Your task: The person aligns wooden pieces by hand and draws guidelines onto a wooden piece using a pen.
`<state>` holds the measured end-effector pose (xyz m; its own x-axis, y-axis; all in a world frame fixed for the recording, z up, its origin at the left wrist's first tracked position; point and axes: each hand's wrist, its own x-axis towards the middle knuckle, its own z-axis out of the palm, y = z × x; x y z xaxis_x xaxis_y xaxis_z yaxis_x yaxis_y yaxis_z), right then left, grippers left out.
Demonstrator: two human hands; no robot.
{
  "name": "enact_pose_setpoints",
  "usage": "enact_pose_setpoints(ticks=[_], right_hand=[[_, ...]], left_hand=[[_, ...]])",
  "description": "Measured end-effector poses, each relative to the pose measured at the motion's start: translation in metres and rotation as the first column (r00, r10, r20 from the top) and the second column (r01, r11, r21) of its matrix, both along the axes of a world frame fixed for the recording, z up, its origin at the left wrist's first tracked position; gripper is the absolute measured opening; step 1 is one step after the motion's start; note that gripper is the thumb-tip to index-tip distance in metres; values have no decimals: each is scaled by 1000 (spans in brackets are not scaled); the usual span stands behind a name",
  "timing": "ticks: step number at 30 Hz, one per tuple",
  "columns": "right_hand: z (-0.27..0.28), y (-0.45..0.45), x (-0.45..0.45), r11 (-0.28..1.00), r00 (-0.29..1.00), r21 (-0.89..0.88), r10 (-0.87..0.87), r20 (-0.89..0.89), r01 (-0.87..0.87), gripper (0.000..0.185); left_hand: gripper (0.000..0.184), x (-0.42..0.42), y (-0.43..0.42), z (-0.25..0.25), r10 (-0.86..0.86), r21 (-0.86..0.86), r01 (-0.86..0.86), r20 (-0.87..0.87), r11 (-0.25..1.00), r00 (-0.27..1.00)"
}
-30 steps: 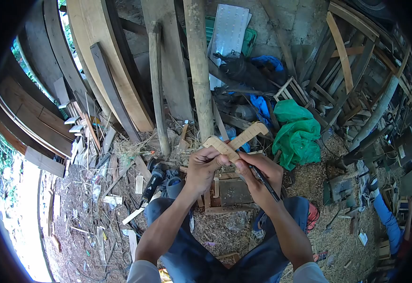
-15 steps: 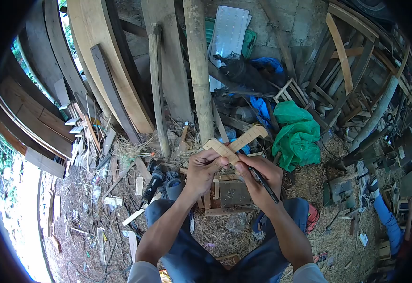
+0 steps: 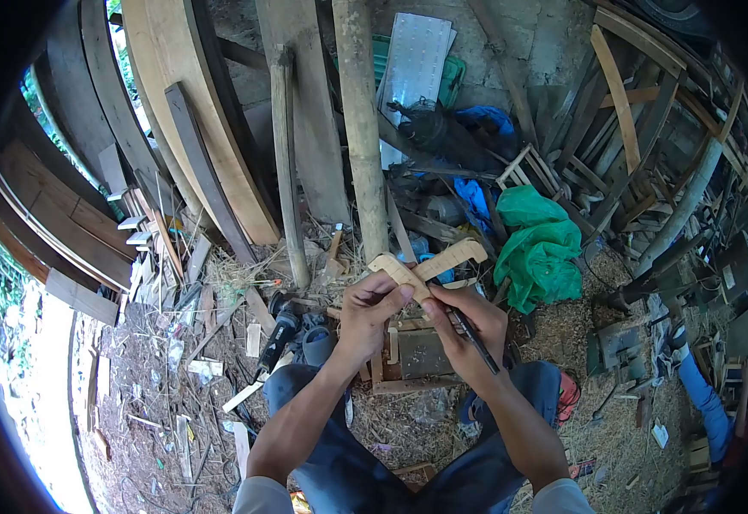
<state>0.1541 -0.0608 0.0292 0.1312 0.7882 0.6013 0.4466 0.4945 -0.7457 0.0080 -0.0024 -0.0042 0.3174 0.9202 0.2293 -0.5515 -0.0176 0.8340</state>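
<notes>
Two pale, flat wooden pieces with hooked ends cross each other in a V in front of me. My left hand [image 3: 365, 319] pinches the left wooden piece [image 3: 393, 269] between thumb and fingers near the crossing. The right wooden piece [image 3: 452, 258] slants up to the right, its hooked end free. Closed around a black pen [image 3: 476, 343], my right hand [image 3: 475, 324] has its fingertips against the lower part of the wooden pieces. The pen points back toward my wrist, and its upper end is hidden by the fingers. Which fingers support the right piece, I cannot tell.
Below my hands sits a wooden block [image 3: 425, 353] between my knees. A black power tool [image 3: 280, 336] lies by my left knee. A green plastic bag [image 3: 535, 244] is ahead to the right. Boards [image 3: 155, 103] and a bamboo pole [image 3: 359, 146] stand upright ahead; scraps and shavings cover the ground.
The right wooden piece's hooked end has dropped slightly. My right hand, with the pen, has shifted a little to the left. My left hand stays nearly still.
</notes>
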Motion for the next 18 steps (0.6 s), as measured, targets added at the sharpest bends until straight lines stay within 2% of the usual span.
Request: enact_pose_setpoints(ticks=[5, 8, 10, 12, 14, 15, 17, 18], right_hand=[[3, 2, 1, 999, 1000, 34, -5, 17, 4, 16], [1, 0, 14, 1000, 996, 3, 1, 89, -1, 15], [-1, -2, 14, 997, 947, -68, 4, -321, -27, 16], [-1, -2, 12, 1000, 962, -12, 10, -273, -14, 18], [-6, -1, 10, 997, 982, 72, 15, -189, -1, 20], [-6, -1, 8, 997, 982, 72, 13, -190, 0, 20], [-4, -4, 5, 999, 998, 29, 26, -51, -25, 19], [-3, -4, 4, 998, 999, 52, 38, -37, -36, 16]], left_hand=[[25, -1, 2, -1, 17, -61, -14, 43, 998, 999], [23, -4, 9, -11, 53, -92, -48, 55, 995, 997], [23, -7, 12, -13, 65, -65, -62, 41, 996, 997], [23, -7, 13, -11, 73, -41, -72, 28, 997, 997], [23, -6, 9, -4, 99, -46, -102, -57, 994, 993], [23, -4, 7, 0, 98, -46, -101, -58, 994, 994], [22, 0, 1, 6, 136, -24, -139, -102, 990, 985], [22, 1, 1, 5, 135, -24, -138, -103, 990, 986]])
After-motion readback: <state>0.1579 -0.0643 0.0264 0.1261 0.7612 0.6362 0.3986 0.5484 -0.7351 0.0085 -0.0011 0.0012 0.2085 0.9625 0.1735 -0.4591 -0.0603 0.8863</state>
